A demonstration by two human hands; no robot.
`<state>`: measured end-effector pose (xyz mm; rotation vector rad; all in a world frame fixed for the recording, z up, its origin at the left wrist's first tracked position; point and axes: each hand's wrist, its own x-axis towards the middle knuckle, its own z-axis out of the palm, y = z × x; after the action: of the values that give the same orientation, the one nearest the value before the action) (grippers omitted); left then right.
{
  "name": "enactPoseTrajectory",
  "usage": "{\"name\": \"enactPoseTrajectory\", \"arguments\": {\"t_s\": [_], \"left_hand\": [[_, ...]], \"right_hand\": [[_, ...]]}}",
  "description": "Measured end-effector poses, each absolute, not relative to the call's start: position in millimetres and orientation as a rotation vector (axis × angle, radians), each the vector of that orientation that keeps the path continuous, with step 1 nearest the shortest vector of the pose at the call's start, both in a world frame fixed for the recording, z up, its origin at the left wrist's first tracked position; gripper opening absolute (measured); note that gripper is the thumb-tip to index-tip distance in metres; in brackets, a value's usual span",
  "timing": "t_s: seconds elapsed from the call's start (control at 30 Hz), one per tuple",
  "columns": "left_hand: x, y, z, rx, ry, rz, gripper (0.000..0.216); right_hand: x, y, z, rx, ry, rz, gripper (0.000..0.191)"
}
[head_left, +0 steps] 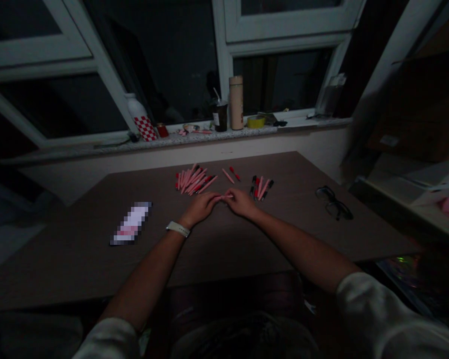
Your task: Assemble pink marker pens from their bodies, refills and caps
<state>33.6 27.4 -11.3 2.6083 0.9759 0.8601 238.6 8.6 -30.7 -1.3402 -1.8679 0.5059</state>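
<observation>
A pink pen (223, 197) lies crosswise between my two hands above the middle of the table. My left hand (202, 205), with a pale watch band at the wrist, pinches its left end. The fingers of my right hand (241, 203) are closed on the other end. Just beyond my left hand is a pile of pink, red and black pens (192, 179). One pink pen (228, 175) and a red pen (234, 173) lie apart past my fingertips. A smaller group of black, red and pink pens (261, 188) rests right of my right hand.
A phone (131, 223) with a blurred screen lies on the left of the brown table (217, 249); black-framed glasses (334, 202) lie on the right. Along the windowsill stand a checkered bottle (144, 122), a drink cup (220, 117), a beige flask (236, 103) and yellow tape (256, 121).
</observation>
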Motion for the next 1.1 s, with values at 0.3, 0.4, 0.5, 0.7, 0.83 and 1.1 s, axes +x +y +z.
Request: {"name": "enactPoseTrajectory", "arguments": {"t_s": [0.3,0.4,0.5,0.7,0.83,1.1], "left_hand": [[35.4,25.4,-8.7,2.575,0.932,0.897,0.032],[35.9,24.4,-5.7,2.578,0.92,0.903,0.031],[35.6,24.0,-4.7,2.586,0.926,0.897,0.033],[32.0,27.9,-8.8,2.646,1.026,0.791,0.042],[29.7,31.9,-11.8,2.653,1.071,0.751,0.045],[29.4,30.0,-7.9,2.683,1.012,0.826,0.042]], "right_hand": [[239.5,6.0,-23.1,-1.47,-1.941,0.476,0.051],[239.6,3.1,-18.6,-1.51,-1.961,0.452,0.053],[239.6,1.7,-16.8,-1.516,-1.969,0.463,0.052],[240.0,3.6,-21.8,-1.336,-1.884,0.498,0.028],[240.6,4.0,-24.1,-1.279,-1.881,0.443,0.02],[239.4,5.1,-22.0,-1.479,-1.905,0.383,0.048]]}}
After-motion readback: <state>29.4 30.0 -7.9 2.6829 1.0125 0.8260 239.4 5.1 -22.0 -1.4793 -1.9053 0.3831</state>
